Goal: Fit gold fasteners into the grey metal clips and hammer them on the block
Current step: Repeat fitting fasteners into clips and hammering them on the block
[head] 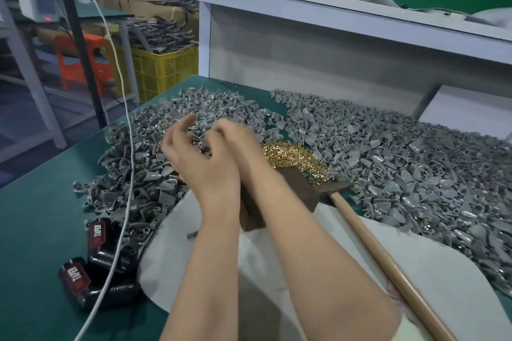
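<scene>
The left hand (199, 155) and the right hand (235, 135) are raised close together, wrists almost touching, above a green table mat (41, 216). The fingers (180, 126) of the left hand are seen curled inward. Those of the right hand are bent towards the left palm and mostly hidden behind it. Both hands are blurred, so it cannot be told whether anything is pinched between them.

A wide heap of small grey metal clips (155, 152) is spread directly beneath and beyond the fingertips. A second, larger heap (401, 169) is spread well to the right of them. A loose pile of small gold fasteners (293, 155) is found just right of the right hand's knuckles. The rectangular dark brown block (296, 196) is set below the fingers, partly covered by the right forearm. A hammer (374, 246) with a long pale wooden handle is laid just right of the block, its dark head beside the gold pile.

A white sheet (277, 271) is spread under the forearms. A white cable (128, 174) is draped across the clips left of the fingers, and two black and red packs (98, 232) marked "TAPER" are seen near the left forearm.
</scene>
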